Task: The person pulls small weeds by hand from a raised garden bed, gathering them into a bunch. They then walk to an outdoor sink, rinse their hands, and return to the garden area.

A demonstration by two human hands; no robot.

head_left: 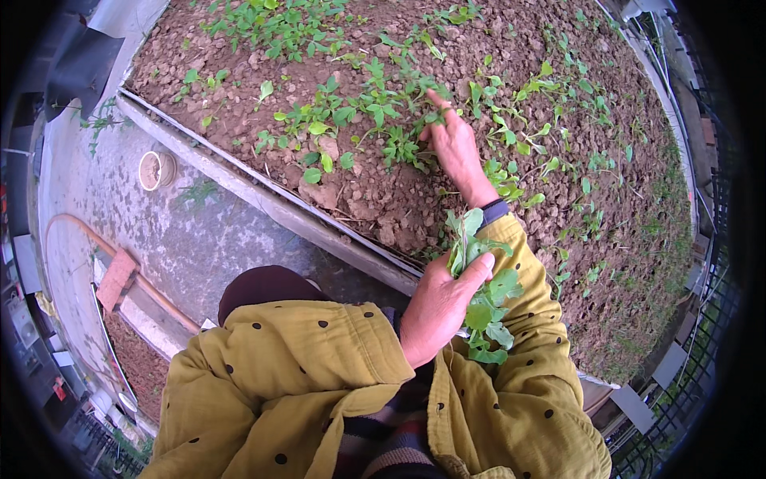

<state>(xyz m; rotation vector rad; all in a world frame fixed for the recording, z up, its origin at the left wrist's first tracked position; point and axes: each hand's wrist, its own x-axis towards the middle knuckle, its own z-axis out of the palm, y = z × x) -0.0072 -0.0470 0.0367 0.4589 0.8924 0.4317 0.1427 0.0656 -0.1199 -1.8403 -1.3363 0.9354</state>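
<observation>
My left hand (440,305) is closed around a bunch of leafy green seedlings (494,293), thumb on top, close to my body. The leaves stick out above the fist and hang below it. Farther out, my right hand (458,146) reaches over the soil bed, index finger stretched into the leaves of a green plant (413,84). Its other fingers curl down and are partly hidden, so whether they grip a stem is unclear. Beside it, low leafy plants (374,111) grow in a loose row in the brown, cloddy soil (371,200).
A concrete kerb (269,191) edges the bed. On the paving to the left are a small round pot (157,170), a brick (117,280) and an orange-brown hose (167,305). More seedlings (538,90) stand on the right; a dark metal fence (694,371) runs beyond.
</observation>
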